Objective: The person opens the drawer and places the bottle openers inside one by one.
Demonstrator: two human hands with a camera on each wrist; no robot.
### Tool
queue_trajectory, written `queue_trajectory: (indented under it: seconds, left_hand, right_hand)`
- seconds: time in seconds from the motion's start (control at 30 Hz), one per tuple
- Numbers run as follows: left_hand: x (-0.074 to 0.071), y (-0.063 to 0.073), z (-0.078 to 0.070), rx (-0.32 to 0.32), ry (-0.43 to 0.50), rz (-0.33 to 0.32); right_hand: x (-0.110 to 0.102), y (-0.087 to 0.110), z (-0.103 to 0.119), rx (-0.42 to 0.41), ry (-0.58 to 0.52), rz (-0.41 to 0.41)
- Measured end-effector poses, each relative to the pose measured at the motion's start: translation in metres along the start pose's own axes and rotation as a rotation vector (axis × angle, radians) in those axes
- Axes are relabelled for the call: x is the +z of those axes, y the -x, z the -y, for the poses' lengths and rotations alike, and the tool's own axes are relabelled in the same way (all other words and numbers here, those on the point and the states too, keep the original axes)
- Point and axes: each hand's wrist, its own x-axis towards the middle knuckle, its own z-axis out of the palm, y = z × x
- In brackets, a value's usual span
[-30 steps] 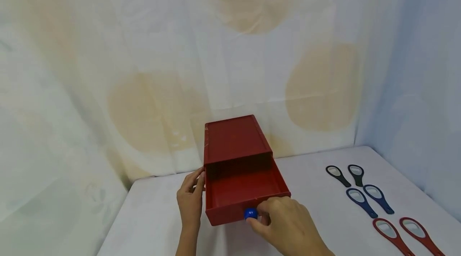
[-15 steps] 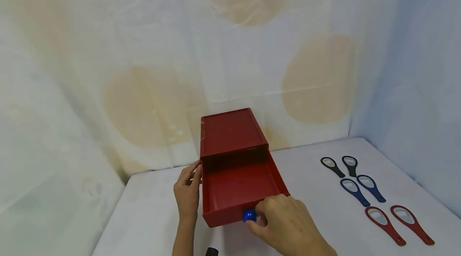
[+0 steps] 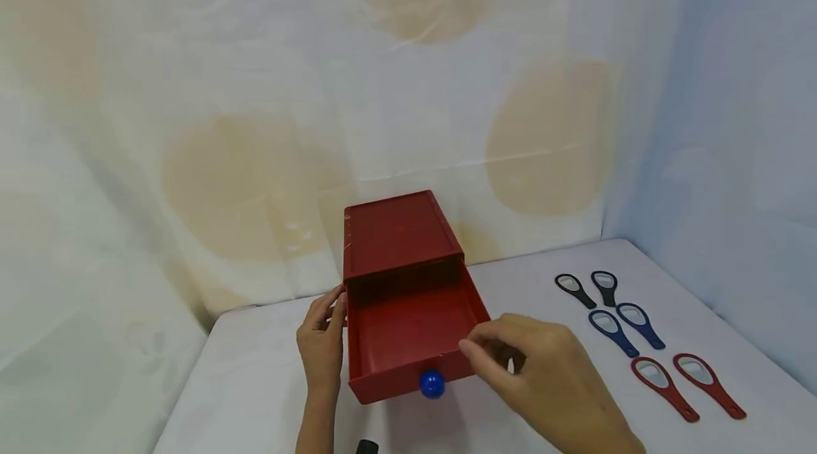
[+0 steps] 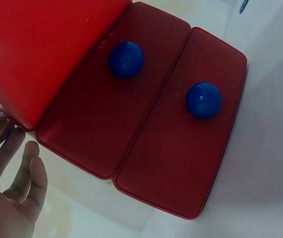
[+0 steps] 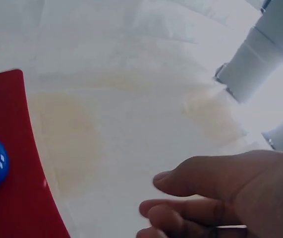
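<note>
A red drawer cabinet point(image 3: 402, 234) stands at the middle of the table, its top drawer point(image 3: 415, 330) pulled out and bare inside. On that drawer's front is a round blue knob point(image 3: 432, 384). My left hand point(image 3: 321, 351) touches the cabinet's left side with its fingertips, fingers loosely bent. To the right of the knob and apart from it, my right hand point(image 3: 549, 369) hovers by the drawer's front right corner, thumb and fingers loosely curved around nothing. In the left wrist view, two closed lower drawers point(image 4: 91, 109) show their own blue knobs point(image 4: 203, 100).
On the right of the white table lie two black magnifying glasses point(image 3: 604, 287), two blue magnifying glasses point(image 3: 613, 332) and two red magnifying glasses point(image 3: 665, 388), in pairs. A small black object point(image 3: 367, 447) pokes in at the bottom edge. Patterned cloth point(image 3: 408, 106) hangs behind.
My right hand has let go of the blue knob and moved off to the right. The drawer stays pulled out, and my left hand keeps its place. The head view has shifted slightly.
</note>
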Motion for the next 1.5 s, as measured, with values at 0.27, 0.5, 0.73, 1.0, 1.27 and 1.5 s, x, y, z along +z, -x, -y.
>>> queue_trajectory:
  seconds: [0.27, 0.5, 0.73, 1.0, 1.27, 1.5]
  left_hand:
    - [-0.005, 0.0, 0.001, -0.02, -0.019, -0.011]
    - [-0.007, 0.0, 0.0, -0.027, -0.018, 0.001]
    - [-0.007, -0.002, -0.003, -0.003, -0.03, -0.016]
    - [-0.015, 0.004, -0.008, -0.03, -0.048, -0.03]
    - [-0.016, 0.0, -0.011, 0.013, -0.068, -0.038]
    - [-0.014, 0.004, -0.009, -0.004, -0.064, -0.038]
  right_hand:
    - [-0.015, -0.006, -0.055, -0.068, 0.006, -0.153]
    - [-0.018, 0.009, -0.111, 0.074, 0.154, -0.096]
    - [-0.032, 0.016, -0.16, 0.21, 0.221, -0.041]
    - [-0.051, 0.065, -0.2, 0.429, 0.295, 0.07]
    - [-0.063, 0.098, -0.238, 0.562, 0.292, 0.093]
    - [-0.072, 0.106, -0.249, 0.748, 0.259, 0.288]
